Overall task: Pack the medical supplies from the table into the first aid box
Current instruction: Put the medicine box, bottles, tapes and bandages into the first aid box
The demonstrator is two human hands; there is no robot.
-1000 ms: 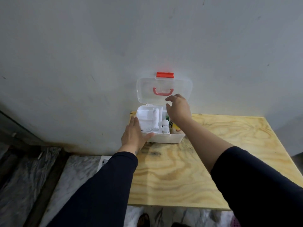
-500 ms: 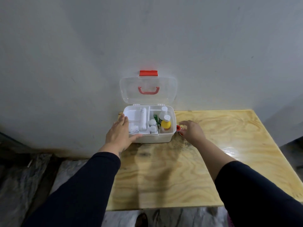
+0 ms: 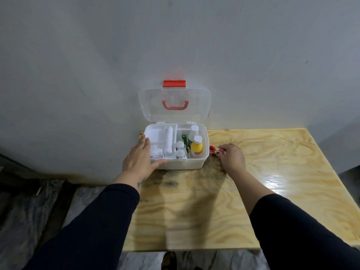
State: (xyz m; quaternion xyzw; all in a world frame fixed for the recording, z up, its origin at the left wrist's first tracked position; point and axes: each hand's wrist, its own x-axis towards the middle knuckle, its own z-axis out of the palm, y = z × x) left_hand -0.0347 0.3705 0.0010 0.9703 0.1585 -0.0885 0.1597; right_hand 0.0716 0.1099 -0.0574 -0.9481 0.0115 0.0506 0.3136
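A white first aid box [image 3: 183, 165] stands open at the table's far left corner, its clear lid [image 3: 174, 103] with red handle leaning against the wall. Inside are a yellow bottle [image 3: 196, 149], a white bottle [image 3: 192, 133], a green tube [image 3: 184, 139], small white bottles [image 3: 180, 151] and a rolled bandage [image 3: 168, 140]. My left hand [image 3: 139, 158] rests flat on the box's front left corner, thumb along the front wall. My right hand [image 3: 231, 157] lies on the table right of the box, fingertips pinched on a small red-and-white item [image 3: 222, 152]. A small red roll [image 3: 212, 148] stands beside the box.
The light plywood table [image 3: 253, 191] stretches right and toward me, with a glossy glare patch at the right. A grey wall rises directly behind the box. Dark floor and plastic sheeting lie below the table's left edge.
My right hand came out of the box and down to the table on its right, closing on the small red items. The left hand stayed on the box.
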